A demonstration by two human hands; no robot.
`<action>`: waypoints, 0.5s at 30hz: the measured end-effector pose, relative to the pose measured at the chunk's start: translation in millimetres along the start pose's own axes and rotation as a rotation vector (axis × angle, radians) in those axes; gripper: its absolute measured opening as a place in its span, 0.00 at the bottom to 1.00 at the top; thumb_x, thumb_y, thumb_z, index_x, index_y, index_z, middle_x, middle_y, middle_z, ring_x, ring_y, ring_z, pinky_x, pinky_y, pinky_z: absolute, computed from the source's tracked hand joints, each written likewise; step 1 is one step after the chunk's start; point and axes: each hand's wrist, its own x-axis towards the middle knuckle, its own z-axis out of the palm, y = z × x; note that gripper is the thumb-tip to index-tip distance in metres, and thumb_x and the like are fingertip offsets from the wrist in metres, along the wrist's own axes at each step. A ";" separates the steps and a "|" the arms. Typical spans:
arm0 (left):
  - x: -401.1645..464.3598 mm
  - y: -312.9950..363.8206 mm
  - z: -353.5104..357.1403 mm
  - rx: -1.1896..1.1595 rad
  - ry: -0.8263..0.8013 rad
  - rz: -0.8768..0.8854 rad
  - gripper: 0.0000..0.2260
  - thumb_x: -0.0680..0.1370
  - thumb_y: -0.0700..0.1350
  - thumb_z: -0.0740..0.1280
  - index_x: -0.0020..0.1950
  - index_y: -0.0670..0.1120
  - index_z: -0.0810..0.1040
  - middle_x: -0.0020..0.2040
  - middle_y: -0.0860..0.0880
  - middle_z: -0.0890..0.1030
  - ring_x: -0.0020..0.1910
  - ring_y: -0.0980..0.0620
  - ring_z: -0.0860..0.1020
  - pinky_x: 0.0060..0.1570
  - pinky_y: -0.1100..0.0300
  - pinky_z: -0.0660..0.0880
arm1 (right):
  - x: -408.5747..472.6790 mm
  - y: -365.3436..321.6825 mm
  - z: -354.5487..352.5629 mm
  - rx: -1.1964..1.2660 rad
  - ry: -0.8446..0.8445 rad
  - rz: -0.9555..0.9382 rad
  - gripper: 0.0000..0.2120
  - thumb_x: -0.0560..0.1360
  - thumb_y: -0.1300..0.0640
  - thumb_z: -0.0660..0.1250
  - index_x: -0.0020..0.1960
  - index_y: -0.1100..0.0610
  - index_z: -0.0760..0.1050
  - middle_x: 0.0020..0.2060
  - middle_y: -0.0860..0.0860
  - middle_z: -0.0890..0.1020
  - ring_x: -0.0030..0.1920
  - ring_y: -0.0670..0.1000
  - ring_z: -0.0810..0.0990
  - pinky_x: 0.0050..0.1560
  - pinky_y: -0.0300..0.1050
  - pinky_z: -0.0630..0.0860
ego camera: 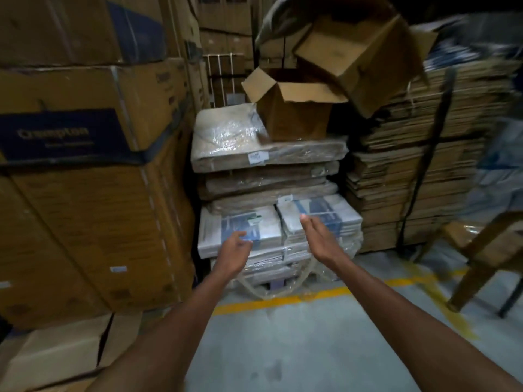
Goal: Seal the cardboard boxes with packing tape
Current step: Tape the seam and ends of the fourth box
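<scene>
Both forearms stretch forward over the grey floor (325, 349), left hand (233, 251) and right hand (317, 236) apart, fingers loose, holding nothing. High above them and to the right, an open cardboard box (365, 58) is tilted, its mouth facing down-left, flaps splayed. A second open box (294, 108) stands upright on the plastic-wrapped stack (254, 154), mouth up.
</scene>
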 end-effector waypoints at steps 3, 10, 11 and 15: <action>52.6 71.2 -1.6 -0.054 0.039 0.086 0.15 0.83 0.43 0.66 0.70 0.43 0.74 0.56 0.43 0.79 0.42 0.51 0.77 0.31 0.72 0.69 | 52.6 -31.2 -41.2 -0.030 0.038 -0.082 0.25 0.84 0.38 0.52 0.68 0.53 0.74 0.60 0.47 0.76 0.63 0.48 0.74 0.60 0.45 0.67; 197.2 196.4 20.2 -0.078 0.071 0.244 0.18 0.84 0.46 0.64 0.74 0.45 0.72 0.57 0.46 0.79 0.50 0.50 0.77 0.41 0.59 0.71 | 209.9 -73.8 -112.1 -0.107 0.095 -0.213 0.22 0.85 0.41 0.52 0.67 0.55 0.73 0.57 0.51 0.77 0.60 0.52 0.75 0.55 0.46 0.66; 217.4 209.4 25.9 -0.069 0.061 0.255 0.19 0.84 0.47 0.64 0.75 0.45 0.71 0.60 0.45 0.79 0.53 0.49 0.76 0.44 0.58 0.73 | 235.8 -74.9 -119.8 -0.115 0.091 -0.218 0.23 0.85 0.40 0.52 0.68 0.55 0.73 0.59 0.52 0.78 0.61 0.52 0.76 0.56 0.47 0.68; 296.8 247.3 39.7 -0.025 0.089 0.271 0.20 0.84 0.47 0.64 0.75 0.45 0.71 0.66 0.43 0.77 0.57 0.50 0.74 0.53 0.55 0.73 | 324.3 -77.5 -146.4 -0.137 0.124 -0.195 0.24 0.85 0.40 0.51 0.70 0.55 0.71 0.59 0.52 0.77 0.58 0.52 0.75 0.53 0.48 0.67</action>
